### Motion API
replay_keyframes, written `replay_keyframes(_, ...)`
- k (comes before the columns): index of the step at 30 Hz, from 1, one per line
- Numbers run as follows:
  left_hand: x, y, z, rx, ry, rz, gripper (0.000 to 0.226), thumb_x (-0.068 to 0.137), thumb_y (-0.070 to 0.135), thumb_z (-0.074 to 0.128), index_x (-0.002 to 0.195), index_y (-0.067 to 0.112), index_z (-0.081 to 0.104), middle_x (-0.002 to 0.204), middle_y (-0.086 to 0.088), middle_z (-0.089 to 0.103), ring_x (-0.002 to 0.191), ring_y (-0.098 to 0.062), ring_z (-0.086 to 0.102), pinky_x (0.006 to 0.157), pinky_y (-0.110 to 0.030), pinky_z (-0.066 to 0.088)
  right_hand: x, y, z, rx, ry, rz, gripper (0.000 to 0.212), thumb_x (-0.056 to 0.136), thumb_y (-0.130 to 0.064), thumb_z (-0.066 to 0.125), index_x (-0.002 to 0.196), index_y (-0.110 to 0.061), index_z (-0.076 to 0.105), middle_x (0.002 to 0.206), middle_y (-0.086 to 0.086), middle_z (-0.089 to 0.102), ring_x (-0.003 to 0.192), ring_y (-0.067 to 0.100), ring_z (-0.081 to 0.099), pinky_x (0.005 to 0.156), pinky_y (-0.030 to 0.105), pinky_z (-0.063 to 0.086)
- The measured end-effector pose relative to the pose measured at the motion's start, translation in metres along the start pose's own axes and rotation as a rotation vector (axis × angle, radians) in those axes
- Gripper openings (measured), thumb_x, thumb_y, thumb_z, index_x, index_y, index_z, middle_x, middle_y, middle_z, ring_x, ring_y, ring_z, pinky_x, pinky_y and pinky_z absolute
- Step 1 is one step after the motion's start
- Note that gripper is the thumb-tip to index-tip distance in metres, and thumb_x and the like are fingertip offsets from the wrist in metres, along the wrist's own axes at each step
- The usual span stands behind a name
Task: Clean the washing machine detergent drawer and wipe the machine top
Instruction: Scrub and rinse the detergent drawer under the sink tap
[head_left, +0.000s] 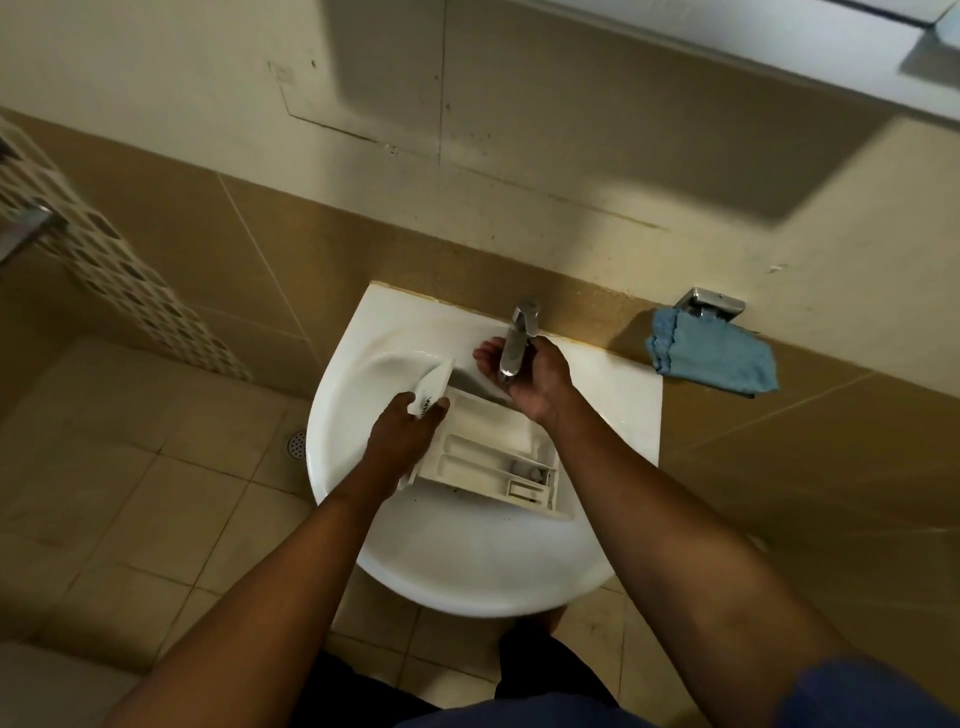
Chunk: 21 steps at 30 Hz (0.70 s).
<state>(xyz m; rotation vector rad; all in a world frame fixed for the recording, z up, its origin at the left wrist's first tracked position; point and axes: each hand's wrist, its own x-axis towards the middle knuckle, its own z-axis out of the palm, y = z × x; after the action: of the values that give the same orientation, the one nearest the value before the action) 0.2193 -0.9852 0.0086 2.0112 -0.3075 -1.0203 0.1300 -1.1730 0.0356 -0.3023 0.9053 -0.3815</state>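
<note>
Past the forearms (291, 571), left hand (410, 431) grips the front of the cream plastic detergent drawer (498, 457) in the white basin (467, 587); its length runs rightward under the right hand (537, 382), curled round the chrome tap (514, 338).

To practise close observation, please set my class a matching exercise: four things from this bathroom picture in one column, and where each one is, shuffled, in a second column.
Things
1. detergent drawer
2. blue cloth
3. tap
4. floor drain

Places
A. set in the floor tiles, left of the sink
B. lying in the sink, gripped at its front by the left hand
C. right of the sink, by the metal fitting on the wall
D. above the sink, with the right hand curled round it

Pairs: 1-B, 2-C, 3-D, 4-A
</note>
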Motion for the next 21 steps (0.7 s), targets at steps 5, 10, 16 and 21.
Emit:
replay_keyframes(5,-0.003,-0.006,0.010,0.208,0.134,0.145,0.062,0.100,0.060,0.044,0.134,0.010,0.056,0.121,-0.013,0.068,0.110,-0.031,0.064,0.092,-0.038,0.050,0.002,0.000,0.001,0.025,0.012,0.036,0.045,0.103,-0.019,0.032,0.105,0.013,0.064,0.097,0.030,0.071,0.088,0.043,0.073,0.067,0.051,0.064)
replay_keyframes(10,-0.001,-0.009,0.012,0.270,0.192,0.219,0.056,0.101,0.058,0.045,0.123,0.008,0.059,0.107,-0.012,0.071,0.100,-0.030,0.067,0.078,-0.032,0.044,0.003,0.005,-0.003,-0.053,-0.018,0.064,0.046,0.104,-0.020,0.033,0.101,0.012,0.066,0.099,0.030,0.072,0.087,0.043,0.074,0.071,0.050,0.064)
replay_keyframes(16,0.000,-0.012,0.012,0.292,0.230,0.261,0.056,0.100,0.058,0.045,0.120,0.008,0.060,0.102,-0.011,0.071,0.095,-0.029,0.067,0.075,-0.031,0.044,0.002,0.003,-0.011,-0.168,-0.007,0.069,0.047,0.104,-0.021,0.031,0.102,0.013,0.064,0.094,0.030,0.072,0.083,0.043,0.074,0.073,0.051,0.064)
replay_keyframes(21,-0.001,-0.010,0.013,0.299,0.220,0.253,0.055,0.101,0.058,0.045,0.122,0.008,0.059,0.105,-0.012,0.071,0.098,-0.029,0.066,0.077,-0.031,0.043,-0.025,0.013,-0.034,-0.569,0.015,0.165,0.045,0.098,-0.014,0.033,0.109,0.017,0.064,0.104,0.034,0.071,0.090,0.044,0.074,0.078,0.045,0.064)
